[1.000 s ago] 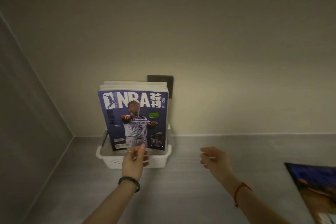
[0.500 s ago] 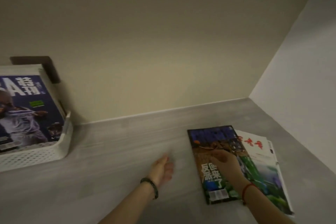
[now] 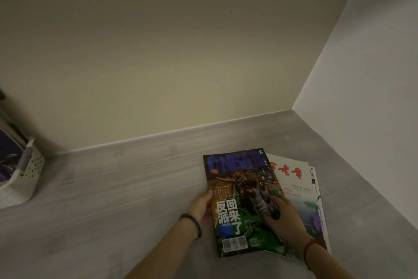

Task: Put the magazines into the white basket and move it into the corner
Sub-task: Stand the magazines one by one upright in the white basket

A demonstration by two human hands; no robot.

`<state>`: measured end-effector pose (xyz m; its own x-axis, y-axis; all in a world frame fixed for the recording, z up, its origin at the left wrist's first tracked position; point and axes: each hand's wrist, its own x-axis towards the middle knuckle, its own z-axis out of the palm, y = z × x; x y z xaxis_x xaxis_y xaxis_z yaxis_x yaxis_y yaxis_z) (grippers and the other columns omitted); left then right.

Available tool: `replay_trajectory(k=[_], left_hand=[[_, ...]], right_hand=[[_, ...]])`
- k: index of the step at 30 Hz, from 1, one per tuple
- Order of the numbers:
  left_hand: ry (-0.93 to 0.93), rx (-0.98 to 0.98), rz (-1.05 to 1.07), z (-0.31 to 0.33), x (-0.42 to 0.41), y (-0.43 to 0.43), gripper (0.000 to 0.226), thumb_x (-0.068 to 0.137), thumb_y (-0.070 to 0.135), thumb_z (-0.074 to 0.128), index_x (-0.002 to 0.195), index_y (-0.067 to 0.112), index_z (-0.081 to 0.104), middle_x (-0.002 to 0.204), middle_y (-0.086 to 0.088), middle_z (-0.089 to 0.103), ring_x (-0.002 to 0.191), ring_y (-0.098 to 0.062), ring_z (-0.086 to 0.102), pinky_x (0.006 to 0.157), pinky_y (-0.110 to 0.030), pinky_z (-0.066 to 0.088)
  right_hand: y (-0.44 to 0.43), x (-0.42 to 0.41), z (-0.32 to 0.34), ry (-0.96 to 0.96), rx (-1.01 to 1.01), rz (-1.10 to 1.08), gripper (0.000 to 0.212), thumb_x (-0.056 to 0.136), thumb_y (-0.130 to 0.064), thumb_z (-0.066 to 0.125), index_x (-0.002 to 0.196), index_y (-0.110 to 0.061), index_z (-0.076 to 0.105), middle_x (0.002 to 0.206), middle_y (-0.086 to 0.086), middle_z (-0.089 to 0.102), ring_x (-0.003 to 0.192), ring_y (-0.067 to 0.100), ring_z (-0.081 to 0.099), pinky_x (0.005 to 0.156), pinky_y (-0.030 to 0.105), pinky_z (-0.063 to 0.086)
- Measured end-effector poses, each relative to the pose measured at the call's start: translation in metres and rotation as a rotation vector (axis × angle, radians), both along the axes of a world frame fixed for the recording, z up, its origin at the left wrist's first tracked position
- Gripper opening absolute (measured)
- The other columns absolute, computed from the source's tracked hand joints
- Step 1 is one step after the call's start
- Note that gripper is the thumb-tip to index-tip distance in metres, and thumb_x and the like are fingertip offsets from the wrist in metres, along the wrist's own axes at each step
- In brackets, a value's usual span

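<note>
At 9 o'clock, cut by the frame edge, stands the white basket, with upright magazines already in it, leaning back toward the wall. The grey table runs from there toward 3 o'clock.

At about 5 o'clock, the left hand, with a bead bracelet on its wrist, sits against the spine edge of the top magazine. Its thumb touches that edge. The other fingers are hidden, so I cannot tell whether it has a grip.

This dark basketball cover lies flat, its long axis running from 12 to 6 o'clock, spine on the 9 o'clock side. The right hand, with a red cord on its wrist, lies on the cover's 3 o'clock half, fingers loosely spread and pressing down, clasping nothing.

Under it, fanned out toward 2 o'clock, are a white magazine with red characters and the thin edge of a 3rd magazine. The wall corner is at 1 o'clock.

The step in hand looks like lifting the top copy off the stack. The basket lies well apart, at 9 to 10 o'clock from the stack, so the left hand is nearer to it and already at the spine. The flat cover would probably need tipping up onto its short edge to slot in with the upright ones, while the right hand keeps the 2 lower copies from sliding
</note>
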<state>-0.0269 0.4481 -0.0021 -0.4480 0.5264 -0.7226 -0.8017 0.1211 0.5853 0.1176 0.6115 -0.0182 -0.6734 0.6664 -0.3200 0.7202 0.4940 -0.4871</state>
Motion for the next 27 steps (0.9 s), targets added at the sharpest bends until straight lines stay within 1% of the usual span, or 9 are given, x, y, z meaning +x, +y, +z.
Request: replay_trajectory(k=[3,6,8,12,15,19,23,25,27], left_hand=[[0.149,-0.034,-0.101,-0.014,0.001,0.005,0.011,0.09,0.011,0.049,0.099,0.008,0.054,0.085,-0.009,0.062,0.069,-0.018,0.063,0.063,-0.033,0.054],[0.274,-0.004,-0.113,-0.02,0.011,0.01,0.036,0.089,0.002,0.048,0.122,0.014,0.044,0.117,-0.015,0.059,0.106,-0.03,0.059,0.092,-0.05,0.049],[0.358,0.014,-0.081,-0.017,0.013,0.008,0.045,0.088,-0.003,0.046,0.13,0.013,0.041,0.124,-0.014,0.057,0.112,-0.031,0.056,0.097,-0.05,0.046],[0.499,0.1,-0.052,-0.008,-0.001,-0.015,0.042,0.088,-0.005,0.045,0.125,0.013,0.045,0.108,-0.008,0.063,0.089,-0.015,0.065,0.073,-0.025,0.057],[0.588,0.182,0.005,0.012,-0.022,-0.051,0.035,0.087,-0.007,0.045,0.118,0.009,0.049,0.094,-0.005,0.067,0.072,-0.005,0.068,0.067,-0.021,0.056],[0.595,0.249,0.107,0.042,-0.056,-0.121,0.031,0.086,-0.007,0.044,0.112,0.009,0.054,0.08,0.002,0.074,0.069,-0.008,0.069,0.067,-0.025,0.057],[0.696,0.194,0.188,0.072,-0.095,-0.211,0.034,0.085,-0.011,0.044,0.116,0.0,0.051,0.07,0.008,0.075,0.067,-0.003,0.069,0.064,-0.018,0.056],[0.762,0.111,0.222,0.087,-0.114,-0.258,0.032,0.085,-0.011,0.045,0.114,0.0,0.052,0.071,0.009,0.074,0.063,0.002,0.067,0.059,-0.013,0.053],[0.821,0.018,0.281,0.098,-0.137,-0.305,0.03,0.086,-0.008,0.046,0.115,-0.003,0.051,0.081,-0.003,0.07,0.055,0.006,0.062,0.054,-0.009,0.049]], right_hand=[[0.002,-0.001,-0.003,-0.013,-0.007,-0.004,0.055,0.079,-0.029,0.062,0.129,-0.02,0.042,0.139,0.006,0.041,0.124,0.027,0.041,0.107,0.046,0.036],[0.003,0.0,-0.005,-0.021,0.002,-0.003,0.058,0.077,-0.031,0.063,0.13,-0.021,0.04,0.139,0.006,0.041,0.124,0.026,0.04,0.107,0.045,0.036],[0.001,-0.002,-0.002,0.025,-0.015,-0.008,0.063,0.076,-0.03,0.065,0.131,-0.02,0.037,0.137,0.007,0.043,0.124,0.026,0.041,0.107,0.045,0.037],[-0.003,-0.016,0.008,0.239,-0.131,-0.162,0.074,0.076,-0.022,0.07,0.136,-0.014,0.027,0.133,0.012,0.049,0.118,0.029,0.049,0.102,0.049,0.041],[-0.019,-0.04,0.028,0.442,-0.323,-0.224,0.056,0.077,-0.008,0.069,0.12,-0.018,0.035,0.116,0.01,0.057,0.091,0.013,0.057,0.078,0.03,0.049],[-0.06,-0.084,0.058,0.535,-0.303,-0.099,0.029,0.08,-0.002,0.063,0.104,-0.017,0.054,0.095,0.007,0.068,0.089,0.025,0.063,0.079,0.035,0.05],[-0.129,-0.142,0.092,0.611,-0.27,0.163,0.034,0.081,0.008,0.057,0.107,-0.014,0.059,0.09,-0.001,0.069,0.075,0.0,0.066,0.063,0.011,0.052],[-0.171,-0.175,0.109,0.665,-0.218,0.226,0.035,0.078,0.007,0.062,0.094,-0.024,0.065,0.085,-0.001,0.069,0.073,0.004,0.064,0.061,0.012,0.051],[-0.214,-0.207,0.125,0.73,-0.202,0.283,0.035,0.075,0.005,0.067,0.086,-0.028,0.068,0.084,-0.003,0.069,0.067,-0.005,0.063,0.06,0.015,0.051]])
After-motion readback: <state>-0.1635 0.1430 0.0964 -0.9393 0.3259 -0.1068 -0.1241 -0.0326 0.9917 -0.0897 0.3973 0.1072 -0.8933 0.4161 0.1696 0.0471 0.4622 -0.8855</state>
